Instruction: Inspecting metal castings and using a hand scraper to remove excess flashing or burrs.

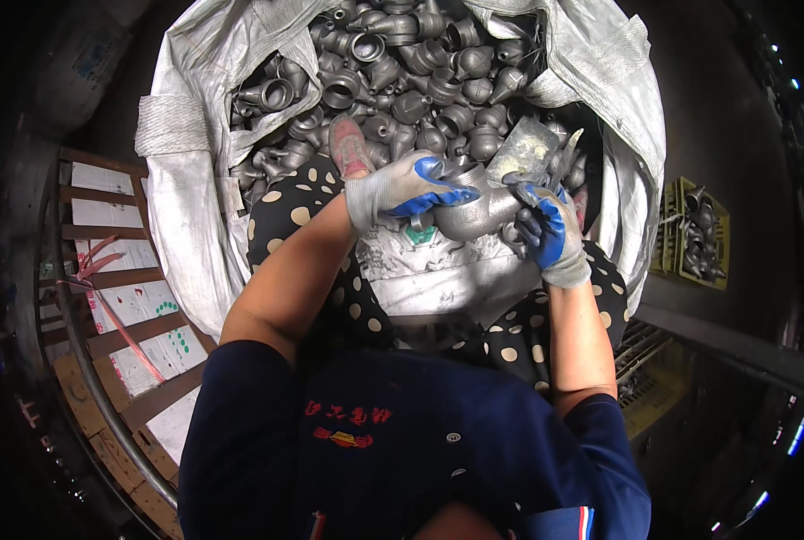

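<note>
A large grey metal pipe elbow [476, 216] is held above my lap, its threaded end toward the far side. My left hand [420, 189], in a grey glove with blue coating, is closed round its left side. My right hand [551, 225], gloved alike, has its fingers curled at the elbow's right end. Whatever those right fingers hold is hidden. Just beyond them lies a flat metal plate [526, 148] with yellowish residue. Past both hands, many grey metal pipe fittings [411, 108] fill a big white woven sack [190, 211].
The sack's sides rise around my legs, and a pink shoe [349, 144] rests among the fittings. At right stands a yellow crate [719, 252] holding more fittings; another yellow crate [659, 409] is lower down. Slatted wood with white boards [136, 297] and a curved metal bar lie at left.
</note>
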Tool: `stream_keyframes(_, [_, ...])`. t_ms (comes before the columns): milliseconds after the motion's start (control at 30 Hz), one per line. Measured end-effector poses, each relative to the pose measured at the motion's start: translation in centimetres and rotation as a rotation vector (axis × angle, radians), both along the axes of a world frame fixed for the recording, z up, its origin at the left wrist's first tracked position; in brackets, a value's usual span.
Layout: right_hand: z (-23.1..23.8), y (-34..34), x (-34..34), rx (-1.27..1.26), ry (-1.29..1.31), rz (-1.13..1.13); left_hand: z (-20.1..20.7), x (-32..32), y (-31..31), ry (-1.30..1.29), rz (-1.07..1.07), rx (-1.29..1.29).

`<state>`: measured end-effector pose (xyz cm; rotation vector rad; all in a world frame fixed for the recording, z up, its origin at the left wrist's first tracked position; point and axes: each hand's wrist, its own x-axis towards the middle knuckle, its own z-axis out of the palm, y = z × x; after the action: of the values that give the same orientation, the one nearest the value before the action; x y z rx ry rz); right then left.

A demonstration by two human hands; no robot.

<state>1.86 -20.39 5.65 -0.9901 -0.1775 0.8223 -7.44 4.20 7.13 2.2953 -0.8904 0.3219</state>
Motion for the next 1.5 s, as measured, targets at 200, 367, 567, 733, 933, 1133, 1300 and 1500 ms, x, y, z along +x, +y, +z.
stream_keyframes(200, [3.9, 1.1, -0.7, -0.272, -0.294, 0.005, 2.8, -2.3, -0.8, 0.263, 0.179, -0.21])
stream_keyframes(367, [3.5, 0.8, -2.2, -0.243, -0.571, -0.014, 2.5, -2.5, -0.9, 0.324, 0.418, -0.483])
stream_keyframes(567, [3.7, 0.6, -2.8, -0.524, -1.077, 0.039, 1.7, -2.3, 0.0, -0.036, 0.428, -0.333])
stream_keyframes(733, [3.8, 1.1, -3.1, -0.523, -1.341, -0.01, 2.0, -2.2, 0.0, -0.199, 0.465, -0.234])
stream_keyframes(933, [3.0, 0.9, -3.3, -0.609, -1.379, -0.015, 1.8, -2.1, 0.3, -0.277, 0.452, -0.17])
stream_keyframes(1133, [3.4, 0.8, -3.7, -0.723, -1.447, 0.068, 1.6, -2.3, 0.0, -0.13, 0.476, -0.224])
stream_keyframes(1300, [3.9, 0.8, -4.0, -0.708, -1.385, 0.118, 2.1, -3.1, 0.0, -0.025, 0.482, -0.137])
stream_keyframes(1500, [3.5, 0.9, -3.2, -0.508, -1.183, 0.064, 2.4, -2.3, -0.7, -0.071, 0.48, -0.303])
